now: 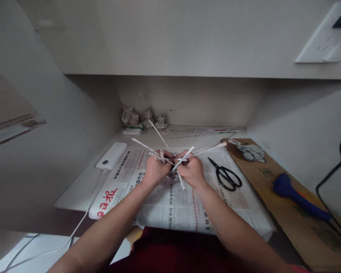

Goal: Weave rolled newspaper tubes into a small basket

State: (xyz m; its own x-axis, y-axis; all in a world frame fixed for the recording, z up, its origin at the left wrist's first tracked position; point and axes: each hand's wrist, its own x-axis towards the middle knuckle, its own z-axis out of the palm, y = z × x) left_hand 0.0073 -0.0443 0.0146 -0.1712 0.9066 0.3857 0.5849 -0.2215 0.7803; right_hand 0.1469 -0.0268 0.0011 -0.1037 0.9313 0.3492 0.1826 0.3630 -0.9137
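My left hand [155,167] and my right hand [193,169] meet over the newspaper [182,212], fingers closed around a small woven piece [174,176] of rolled newspaper. Several rolled paper tubes [184,157] stick out of it in different directions. One long tube [208,149] slants away to the right past my right fingers. Thin tubes poke up beside my left thumb. Most of the woven piece is hidden beneath my hands. Black-handled scissors [229,178] lie on the newspaper, right of my right hand.
At the back stand small woven paper gourds [160,122] beside a plastic bag [129,116]. Long paper tubes [204,130] lie along the wall. A white power bank [111,156] with a cable is at left; a blue glue gun [299,197] rests on cardboard [252,178] at right. A cabinet overhangs.
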